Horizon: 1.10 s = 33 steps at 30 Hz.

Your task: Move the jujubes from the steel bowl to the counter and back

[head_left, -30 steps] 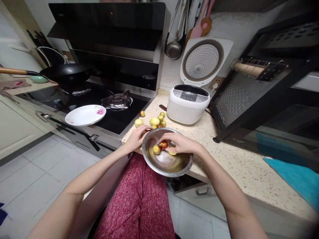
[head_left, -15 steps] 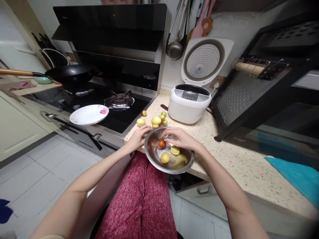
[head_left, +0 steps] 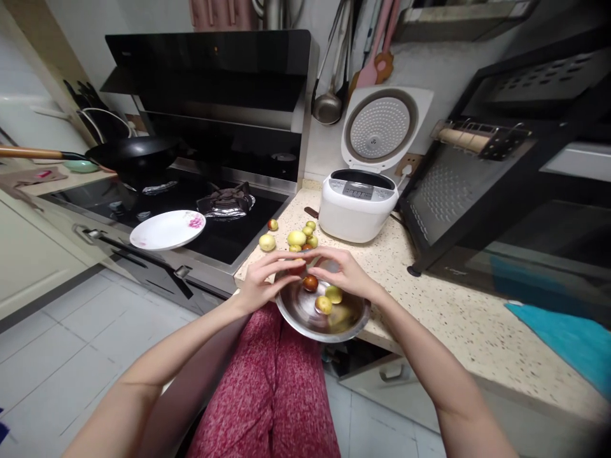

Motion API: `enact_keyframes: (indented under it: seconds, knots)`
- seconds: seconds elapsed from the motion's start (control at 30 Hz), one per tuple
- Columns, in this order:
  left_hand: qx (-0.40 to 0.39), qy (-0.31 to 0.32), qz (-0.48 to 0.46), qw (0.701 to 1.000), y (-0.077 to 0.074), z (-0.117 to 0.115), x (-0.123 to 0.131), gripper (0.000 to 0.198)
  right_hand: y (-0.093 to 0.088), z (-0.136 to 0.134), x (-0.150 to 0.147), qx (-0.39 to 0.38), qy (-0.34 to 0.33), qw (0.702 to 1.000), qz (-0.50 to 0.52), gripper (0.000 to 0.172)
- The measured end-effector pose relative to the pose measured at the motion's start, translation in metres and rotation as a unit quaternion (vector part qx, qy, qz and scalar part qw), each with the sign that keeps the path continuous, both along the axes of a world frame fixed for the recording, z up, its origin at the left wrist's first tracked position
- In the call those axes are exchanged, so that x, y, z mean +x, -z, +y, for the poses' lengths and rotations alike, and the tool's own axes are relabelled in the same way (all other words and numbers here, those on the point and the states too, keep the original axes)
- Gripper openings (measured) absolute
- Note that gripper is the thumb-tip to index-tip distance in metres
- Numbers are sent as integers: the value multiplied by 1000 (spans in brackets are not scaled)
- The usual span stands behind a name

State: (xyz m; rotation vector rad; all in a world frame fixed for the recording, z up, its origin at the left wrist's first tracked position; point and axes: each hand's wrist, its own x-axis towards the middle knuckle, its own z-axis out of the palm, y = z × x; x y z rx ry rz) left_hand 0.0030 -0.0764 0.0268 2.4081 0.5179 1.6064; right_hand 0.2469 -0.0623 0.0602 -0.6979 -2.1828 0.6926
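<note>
A steel bowl (head_left: 305, 321) rests at the counter's front edge, partly over my lap. Inside it lie a brown-red fruit (head_left: 310, 283), a yellow one (head_left: 323, 305) and a greenish one (head_left: 333, 294). My left hand (head_left: 270, 277) is over the bowl's left rim, its fingers closed round a reddish fruit (head_left: 296, 267). My right hand (head_left: 341, 270) reaches over the far rim with thumb and fingers apart, nothing visible between them. The fingertips of both hands nearly meet. Behind the bowl several green and yellow fruits (head_left: 296, 238) sit on the counter.
Beyond the fruits stands an open white rice cooker (head_left: 356, 210). On the left, a white plate (head_left: 167, 230) lies at the front of the stove (head_left: 229, 245), and a black wok (head_left: 133, 152) sits on the back-left burner. A teal cloth (head_left: 563, 343) lies at the right.
My left hand has moved right over the bowl and now has a reddish fruit in its fingers. My right hand's fingers have shifted towards the far rim. The view has tilted up slightly.
</note>
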Motion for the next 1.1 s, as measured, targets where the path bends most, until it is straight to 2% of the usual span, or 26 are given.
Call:
enact_keyframes:
  seconds: [0.2,0.37,0.53,0.6,0.67,0.83,1.1]
  knots:
    - [1,41,11,999,-4,-12,9,36,-1,-6,-4,-99,-51,994,18,38]
    - [4,56,5,998,-2,-11,12,35,0,-8,-6,-134,-61,988,43,33]
    - [46,27,-13,998,8,0,5,30,-4,-4,0,-83,-8,996,8,25]
    - [69,37,-2,997,16,7,0,27,-6,0,6,-49,19,998,-19,23]
    - [78,69,27,994,24,15,-5,36,-7,5,12,-29,27,998,-57,21]
    - [48,105,79,990,37,27,-11,55,-7,12,21,-17,4,989,-146,22]
    - [9,105,100,989,42,30,-13,65,-6,11,18,-10,-44,968,-248,32]
